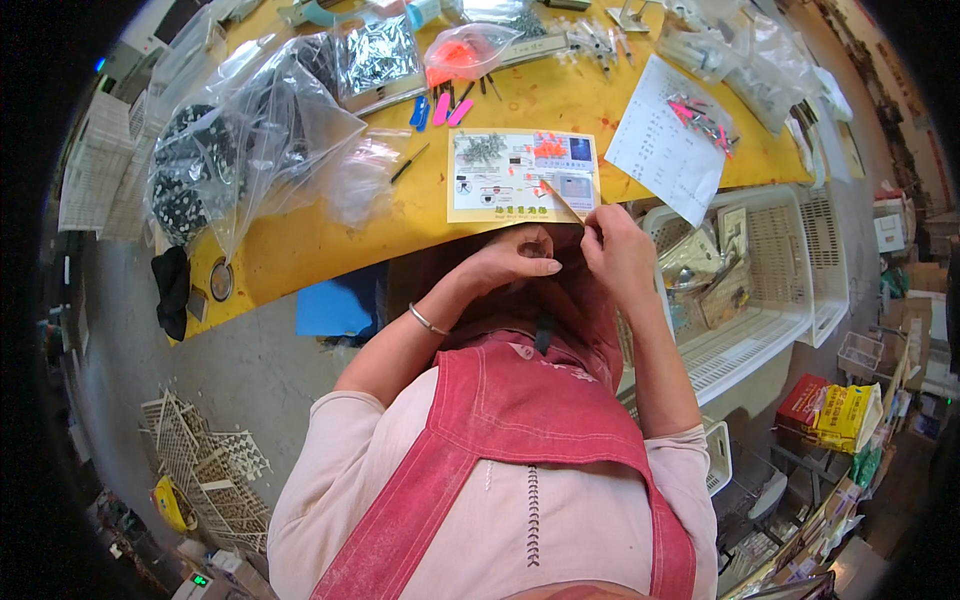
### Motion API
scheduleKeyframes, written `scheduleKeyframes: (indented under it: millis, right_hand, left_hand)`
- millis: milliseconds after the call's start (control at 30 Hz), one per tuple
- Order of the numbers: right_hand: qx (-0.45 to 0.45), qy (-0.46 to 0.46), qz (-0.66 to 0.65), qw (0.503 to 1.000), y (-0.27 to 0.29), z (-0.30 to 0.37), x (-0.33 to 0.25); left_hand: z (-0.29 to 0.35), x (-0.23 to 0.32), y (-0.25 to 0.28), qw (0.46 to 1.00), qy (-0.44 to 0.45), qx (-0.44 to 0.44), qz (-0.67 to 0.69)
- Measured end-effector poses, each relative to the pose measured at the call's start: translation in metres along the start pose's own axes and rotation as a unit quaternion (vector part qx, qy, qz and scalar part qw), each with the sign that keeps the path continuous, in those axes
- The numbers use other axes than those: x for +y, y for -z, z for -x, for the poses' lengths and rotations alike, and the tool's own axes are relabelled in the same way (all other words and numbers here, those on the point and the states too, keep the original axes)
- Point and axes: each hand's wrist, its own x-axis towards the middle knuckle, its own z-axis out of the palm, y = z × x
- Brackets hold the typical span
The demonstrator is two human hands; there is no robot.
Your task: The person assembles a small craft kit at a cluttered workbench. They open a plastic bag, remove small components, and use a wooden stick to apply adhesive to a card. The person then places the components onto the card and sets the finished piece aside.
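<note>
At the table's near edge lies a printed card with a heap of small grey pieces at its left and small bright orange pieces at its right. My right hand pinches a thin brownish stick-like tool. Its tip reaches over the card, by a few loose orange bits; the tool's exact kind is unclear. My left hand is curled just below the card, thumb stretched to the right. Whatever its fingers hold, if anything, is hidden.
Beyond the card are blue and pink clips, a black-handled tool and a bag of orange pieces. Large clear bags fill the left. A written sheet bears pink-tipped parts. White baskets stand at the right.
</note>
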Motion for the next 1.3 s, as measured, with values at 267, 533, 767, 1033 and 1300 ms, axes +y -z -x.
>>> scheduleKeyframes:
  millis: [267,533,767,1033,1300]
  right_hand:
    - [0.016,0.063,0.009,0.998,0.0,-0.031,0.005]
    - [-0.037,0.121,0.058,0.99,0.002,-0.046,0.018]
    - [-0.054,0.126,0.041,0.99,0.009,-0.034,0.015]
    - [-0.033,0.089,0.009,0.995,0.02,-0.022,0.015]
    - [-0.049,0.077,0.014,0.996,0.024,-0.01,0.021]
  left_hand:
    - [0.003,0.011,-0.002,1.0,0.021,0.0,0.02]
    - [0.004,0.02,-0.005,1.0,0.002,0.002,0.006]
    - [0.001,0.021,-0.005,1.0,-0.003,0.002,-0.018]
    - [-0.002,0.02,-0.006,1.0,0.008,0.019,-0.004]
    - [-0.004,0.02,-0.013,0.996,-0.048,0.073,0.021]
